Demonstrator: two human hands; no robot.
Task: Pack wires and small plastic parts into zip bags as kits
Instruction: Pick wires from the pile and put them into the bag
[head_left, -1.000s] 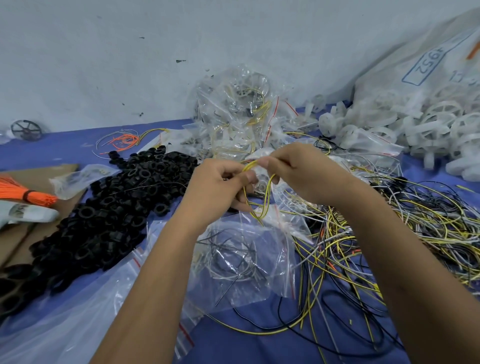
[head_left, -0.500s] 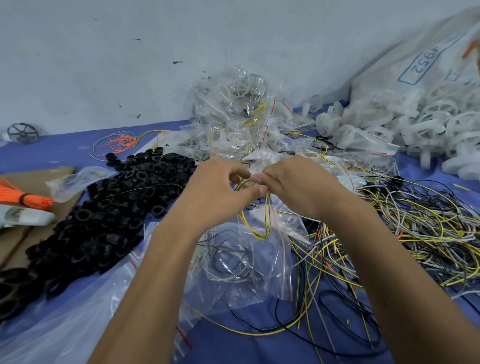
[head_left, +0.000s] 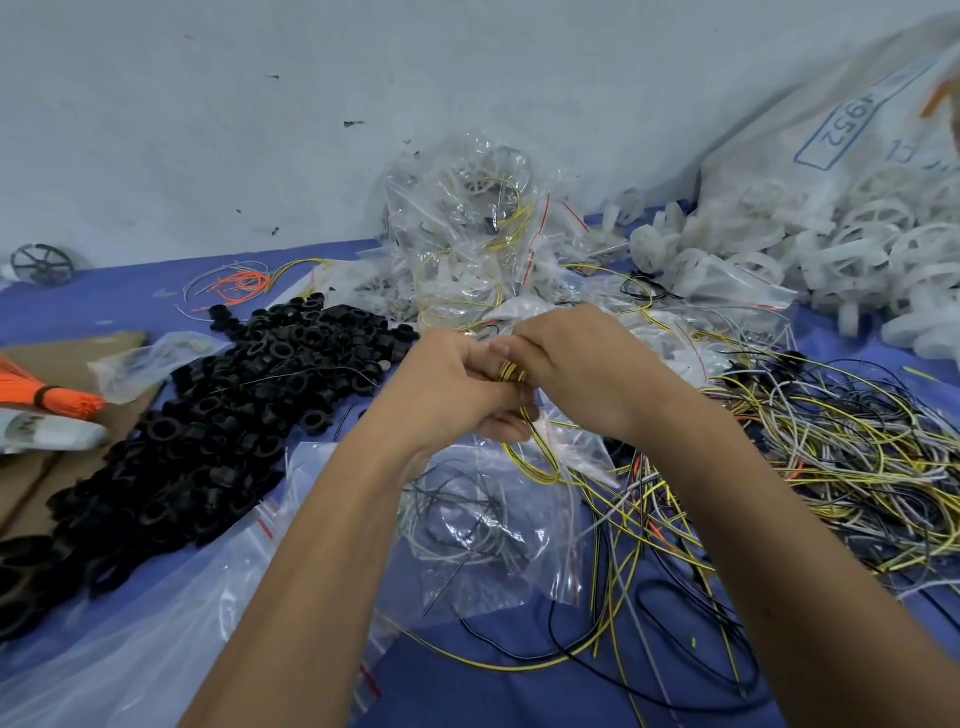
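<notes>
My left hand (head_left: 457, 392) and my right hand (head_left: 576, 371) meet at the middle of the view, both pinching a coiled yellow wire (head_left: 530, 447). Its loop hangs down from the fingers. Under the hands lies a clear zip bag (head_left: 488, 530) with grey and black wires inside. Loose yellow, black and grey wires (head_left: 831, 457) are spread on the blue table to the right. A heap of black plastic rings (head_left: 218, 415) lies to the left.
Filled zip bags (head_left: 467, 234) are piled against the wall behind the hands. White plastic wheels (head_left: 857, 249) spill from a big sack at the right. Orange ties (head_left: 47, 397) on cardboard sit at the left edge. A large clear bag (head_left: 130, 649) covers the near left.
Both hands have closed together and come lower over the bag. The yellow wire, held as a wider loop before, is now bunched between the fingers.
</notes>
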